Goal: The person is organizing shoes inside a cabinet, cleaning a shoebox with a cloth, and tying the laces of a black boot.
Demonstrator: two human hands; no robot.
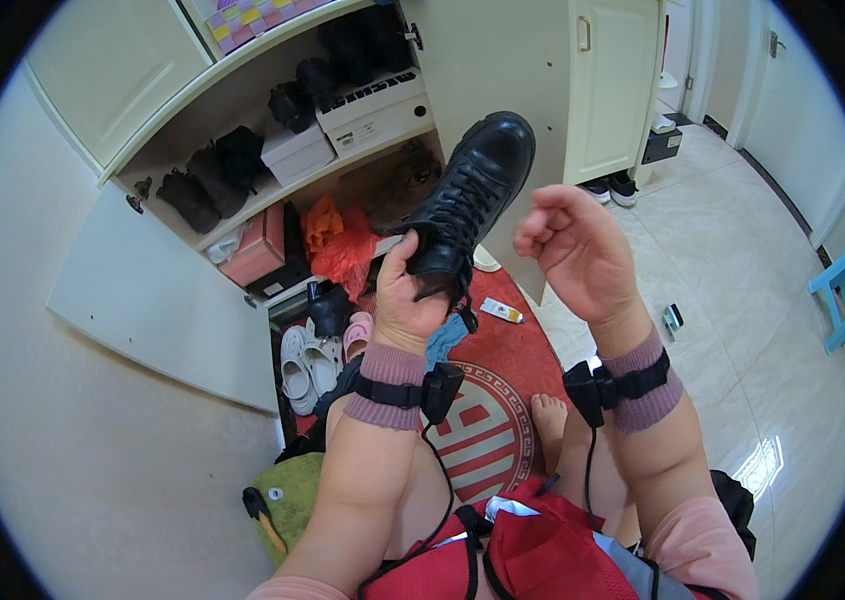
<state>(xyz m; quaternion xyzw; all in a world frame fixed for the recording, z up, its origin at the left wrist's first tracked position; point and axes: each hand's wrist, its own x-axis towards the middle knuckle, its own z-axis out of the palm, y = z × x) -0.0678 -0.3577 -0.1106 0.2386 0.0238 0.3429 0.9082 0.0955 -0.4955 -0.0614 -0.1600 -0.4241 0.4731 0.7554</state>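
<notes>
My left hand [409, 304] grips a black leather lace-up shoe [476, 184] at its ankle opening, with the thumb on the collar. The shoe is held up at a slant, toe pointing away and to the right, its laces hanging loose near the heel. To the right of the shoe and apart from it, my right hand [580, 259] is raised with loosely curled fingers and nothing in it. Below the shoe, a blue cloth [446, 341] and a white-and-yellow tube [503, 310] lie on the red floor mat [505, 289].
An open shoe cabinet [242, 214] ahead holds dark shoes, shoe boxes [377, 109] and a red plastic bag [347, 244]. White clogs [310, 364] stand at its foot. Its open doors [167, 300] flank both sides. A small object [672, 320] and a blue stool [841, 296] are on the right.
</notes>
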